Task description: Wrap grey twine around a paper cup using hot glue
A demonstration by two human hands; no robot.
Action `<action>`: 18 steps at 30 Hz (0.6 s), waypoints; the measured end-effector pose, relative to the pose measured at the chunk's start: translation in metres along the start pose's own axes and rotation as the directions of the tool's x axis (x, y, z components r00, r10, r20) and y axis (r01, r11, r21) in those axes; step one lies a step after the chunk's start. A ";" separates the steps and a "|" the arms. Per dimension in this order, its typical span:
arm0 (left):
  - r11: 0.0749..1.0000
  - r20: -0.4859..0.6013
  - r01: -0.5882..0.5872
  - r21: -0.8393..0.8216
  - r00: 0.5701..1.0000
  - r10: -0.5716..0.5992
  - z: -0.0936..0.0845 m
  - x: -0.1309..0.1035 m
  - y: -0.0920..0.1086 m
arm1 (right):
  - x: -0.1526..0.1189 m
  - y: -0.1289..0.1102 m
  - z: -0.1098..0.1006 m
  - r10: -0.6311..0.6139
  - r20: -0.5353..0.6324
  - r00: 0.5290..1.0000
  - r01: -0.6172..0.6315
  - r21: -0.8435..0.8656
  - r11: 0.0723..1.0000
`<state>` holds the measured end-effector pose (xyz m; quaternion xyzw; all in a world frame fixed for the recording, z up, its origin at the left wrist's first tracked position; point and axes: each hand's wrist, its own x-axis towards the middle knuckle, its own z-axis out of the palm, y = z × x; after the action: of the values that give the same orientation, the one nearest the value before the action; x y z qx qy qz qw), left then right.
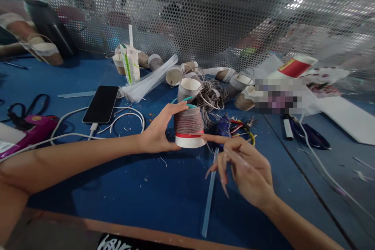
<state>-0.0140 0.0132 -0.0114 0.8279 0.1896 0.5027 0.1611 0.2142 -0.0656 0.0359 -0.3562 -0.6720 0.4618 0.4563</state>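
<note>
A paper cup (190, 125) wrapped in grey cord, with a red band near its white rim, is upside down in my left hand (159, 131). My left fingers reach over its top and the thumb is at the rim. Teal tips show at the top of the cup. The index finger of my right hand (247, 170) is stretched out to the red band; its other fingers are apart and hold nothing. Right behind the cup stands another grey-wrapped cup (189, 88), opening upward. A tangle of grey cord (213, 95) lies beside it.
A phone (101, 103) with a white cable and a purple glue gun (38, 129) are on the left. Scissors (315, 134) lie on the right, near a white board (348, 119). A glue stick (210, 195) lies in front. Perforated metal (175, 11) borders the blue table (131, 191).
</note>
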 end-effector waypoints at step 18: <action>0.994 0.002 0.110 -0.002 0.994 -0.110 -0.001 -0.001 -0.001 | 0.004 0.002 0.002 -0.471 0.152 0.869 0.425 -0.718 0.552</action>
<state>-0.0152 0.0137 -0.0119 0.8165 0.2342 0.4925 0.1894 0.2115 -0.0615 0.0349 -0.3381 -0.8535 0.0119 0.3964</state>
